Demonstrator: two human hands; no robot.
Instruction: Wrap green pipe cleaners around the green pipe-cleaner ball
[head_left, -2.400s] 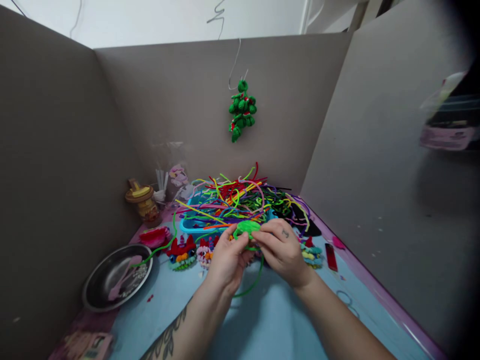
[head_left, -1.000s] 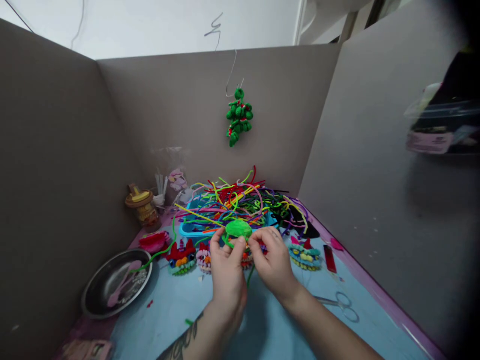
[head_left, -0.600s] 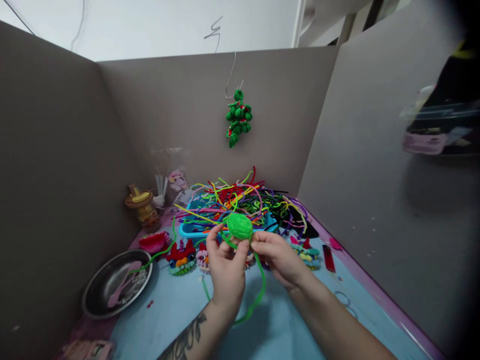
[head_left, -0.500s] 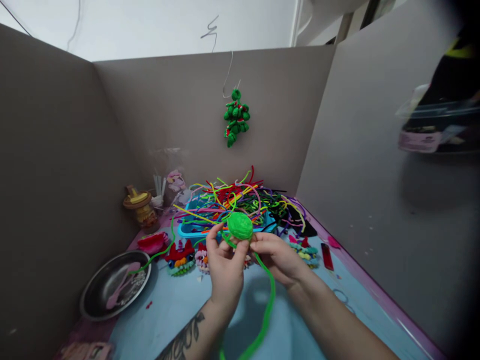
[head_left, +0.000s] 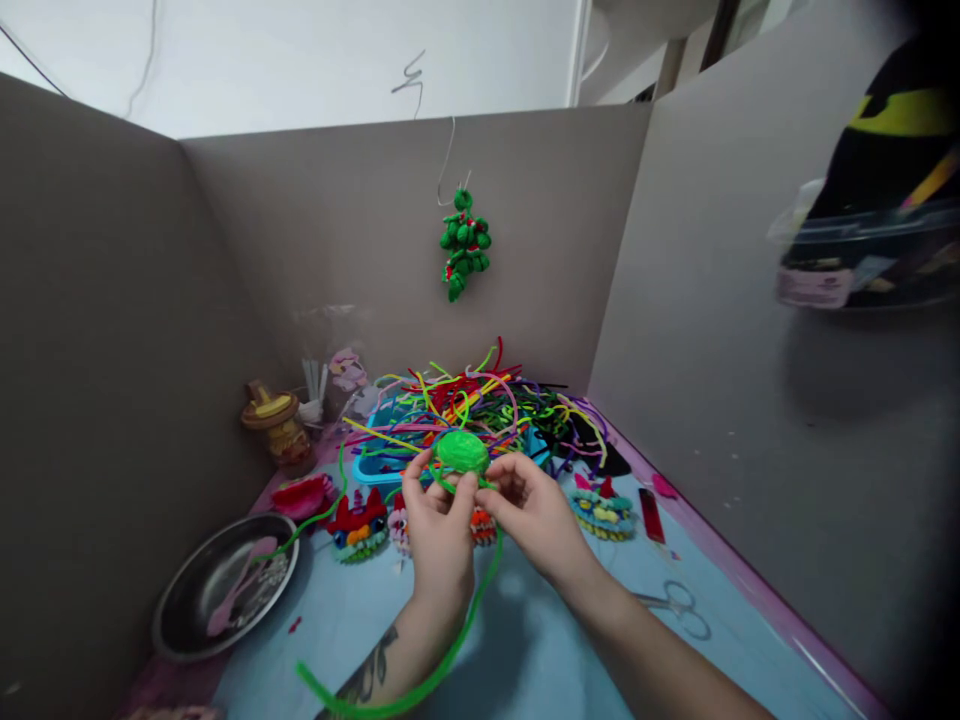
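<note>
A bright green rounded form wound from pipe cleaner is held up over the table's middle. My left hand is closed on its lower left side, thumb below it. My right hand pinches at its lower right, where a green strand comes off; its fingertips partly hide the spot. One long loose green pipe cleaner end hangs beneath and curves left across my left forearm. Another thin green strand runs left to the metal bowl.
A blue tray heaped with colourful pipe cleaners stands behind. Small fuzzy figures line its front. A metal bowl with a pink spoon sits left, scissors right. A green ornament hangs on the rear partition.
The green form and both hands have shifted slightly left in view. The loose end has swung from hanging on the right to a curve toward the lower left. The scissors show more fully.
</note>
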